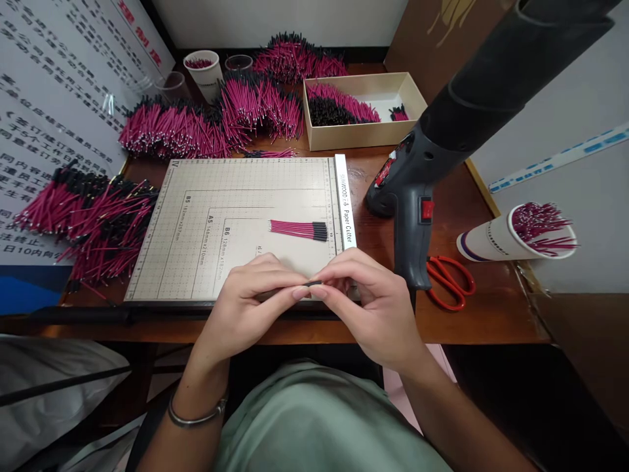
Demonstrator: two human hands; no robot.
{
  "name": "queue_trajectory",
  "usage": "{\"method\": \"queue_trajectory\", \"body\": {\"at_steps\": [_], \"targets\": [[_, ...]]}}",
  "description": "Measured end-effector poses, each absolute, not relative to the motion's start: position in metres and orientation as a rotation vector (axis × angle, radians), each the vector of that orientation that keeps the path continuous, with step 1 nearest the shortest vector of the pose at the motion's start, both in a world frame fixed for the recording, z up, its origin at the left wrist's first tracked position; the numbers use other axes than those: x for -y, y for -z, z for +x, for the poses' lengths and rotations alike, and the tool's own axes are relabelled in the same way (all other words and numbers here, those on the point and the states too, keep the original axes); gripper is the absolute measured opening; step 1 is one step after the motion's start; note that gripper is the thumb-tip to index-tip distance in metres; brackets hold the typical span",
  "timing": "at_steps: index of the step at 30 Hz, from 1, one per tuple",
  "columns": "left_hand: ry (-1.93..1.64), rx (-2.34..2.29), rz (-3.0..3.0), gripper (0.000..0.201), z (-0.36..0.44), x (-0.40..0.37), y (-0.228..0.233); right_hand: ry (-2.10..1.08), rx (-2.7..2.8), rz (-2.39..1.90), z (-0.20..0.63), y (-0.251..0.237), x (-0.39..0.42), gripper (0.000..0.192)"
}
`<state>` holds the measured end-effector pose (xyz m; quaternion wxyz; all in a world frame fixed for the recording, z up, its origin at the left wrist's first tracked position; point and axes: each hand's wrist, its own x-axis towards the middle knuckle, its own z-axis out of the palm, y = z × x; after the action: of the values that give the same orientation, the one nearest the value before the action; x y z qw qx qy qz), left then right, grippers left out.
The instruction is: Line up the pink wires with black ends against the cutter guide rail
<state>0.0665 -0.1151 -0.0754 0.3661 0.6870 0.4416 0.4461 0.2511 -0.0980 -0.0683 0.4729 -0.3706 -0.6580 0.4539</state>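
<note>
My left hand [248, 305] and my right hand [371, 305] meet over the front edge of the paper cutter board [196, 229]. Between the thumbs and forefingers of both is pinched a thin, short black piece [313, 283]; most of it is covered by the fingertips, so its kind does not show. Just beyond the fingers, a small row of pink wires [295, 229] with black sleeves at their right ends lies side by side on the board.
Pink wires are heaped left [98, 223] and behind [171, 131] the board. An open box [363, 137] holds more. Right of the board stand a dark heat gun [413, 196], red-handled scissors [449, 282] and a tilted paper cup [484, 237] of pink pieces.
</note>
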Motion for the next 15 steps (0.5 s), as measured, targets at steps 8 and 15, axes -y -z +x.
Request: {"method": "queue_trajectory", "body": {"at_steps": [8,15], "targets": [[-1.128,-1.16,1.694,0.01,0.0668,0.1144,0.0741,-1.076,1.625,-0.921,0.2478,0.0673,0.1003,0.011],[-1.133,-1.182,1.625,0.008,0.066,0.1148,0.0747,-1.053,1.647,-0.931,0.2478,0.0674,0.1009,0.011]]}}
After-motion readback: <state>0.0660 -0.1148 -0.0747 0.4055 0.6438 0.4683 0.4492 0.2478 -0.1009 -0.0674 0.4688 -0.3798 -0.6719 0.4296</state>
